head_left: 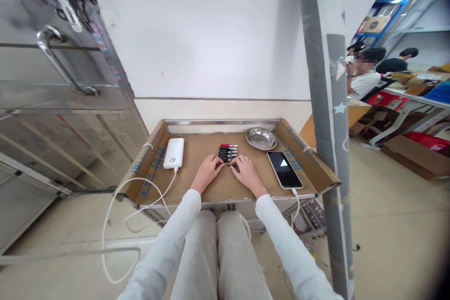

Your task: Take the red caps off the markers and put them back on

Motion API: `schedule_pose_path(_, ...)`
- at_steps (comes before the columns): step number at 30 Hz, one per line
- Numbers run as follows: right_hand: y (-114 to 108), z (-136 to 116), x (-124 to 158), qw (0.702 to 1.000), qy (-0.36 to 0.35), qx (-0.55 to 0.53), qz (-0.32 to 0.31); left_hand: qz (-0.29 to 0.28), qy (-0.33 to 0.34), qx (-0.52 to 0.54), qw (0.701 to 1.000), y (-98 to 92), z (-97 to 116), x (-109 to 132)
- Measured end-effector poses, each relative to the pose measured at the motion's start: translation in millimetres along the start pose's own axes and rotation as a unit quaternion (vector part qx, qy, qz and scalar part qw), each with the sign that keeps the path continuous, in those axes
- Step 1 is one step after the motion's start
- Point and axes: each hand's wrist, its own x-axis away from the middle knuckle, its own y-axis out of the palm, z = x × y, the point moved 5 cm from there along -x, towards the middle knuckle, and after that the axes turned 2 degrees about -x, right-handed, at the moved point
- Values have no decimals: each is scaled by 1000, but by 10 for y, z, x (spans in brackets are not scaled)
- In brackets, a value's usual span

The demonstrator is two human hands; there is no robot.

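My left hand (211,168) and my right hand (245,172) meet over the cardboard-lined top of a small cart. Fingers and thumb are pinched together on each, the fingertips almost touching. A small dark piece, perhaps part of a pen, shows between them; most of it is covered by the fingers. Just beyond the fingertips lies a stacked row of marker pens: a red marker (228,146) at the far end, and several black markers (227,153) nearer to me, side by side.
A round metal dish (261,138) sits at the back right. A phone (285,169) with a cable lies right of my hands. At left is a white power bank (174,153), its cable looping off the edge. A wrapped pole (332,103) stands close by; people sit further right.
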Motion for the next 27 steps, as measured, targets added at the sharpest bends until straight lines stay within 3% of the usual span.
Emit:
schedule_pose_path(6,-44,38,-77,999,12,-19,39,68,1,-20,997,1,-50,-107)
schedule_pose_path(14,-17,6,-144,995,9,-68,68,43,30,32,998,-6,39,-81)
schedule_pose_path(22,-8,-62,-97,988,-31,-143,44,19,55,63,996,28,69,-60)
schedule_pose_path(27,-74,56,-49,982,27,-157,101,7,68,39,997,37,82,-94)
